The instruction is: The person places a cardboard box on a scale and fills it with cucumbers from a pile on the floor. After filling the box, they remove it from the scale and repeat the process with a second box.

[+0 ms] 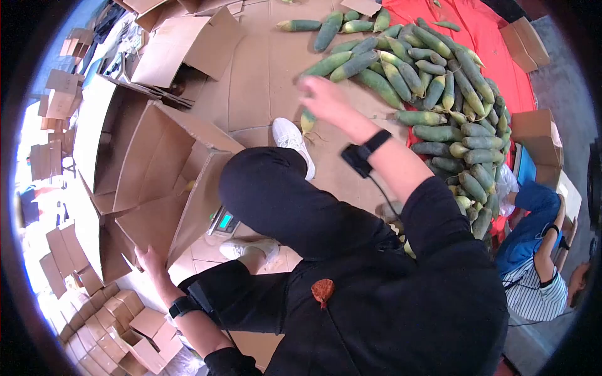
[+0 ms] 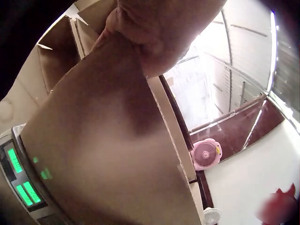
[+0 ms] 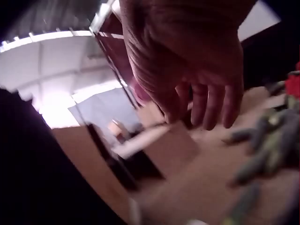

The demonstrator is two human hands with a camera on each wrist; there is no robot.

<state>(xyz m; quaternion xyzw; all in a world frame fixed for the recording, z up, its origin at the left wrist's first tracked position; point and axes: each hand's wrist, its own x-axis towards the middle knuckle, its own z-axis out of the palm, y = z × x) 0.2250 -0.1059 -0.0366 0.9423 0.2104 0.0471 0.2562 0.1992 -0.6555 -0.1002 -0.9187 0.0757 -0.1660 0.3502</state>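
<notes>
Head view: radish pile, beyond the empty right hand, fingers extended; box, its edge gripped by the left hand; lone radish beside the right hand. Uneven pulling could tip the box.

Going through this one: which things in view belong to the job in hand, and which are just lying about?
Likely in the job:
- open carton, gripped by the left hand
- long green vegetables, one near the empty right hand
- scale, display lit

Apparently just lying about:
- pink fan
- white fan
- clear plastic bag
</notes>
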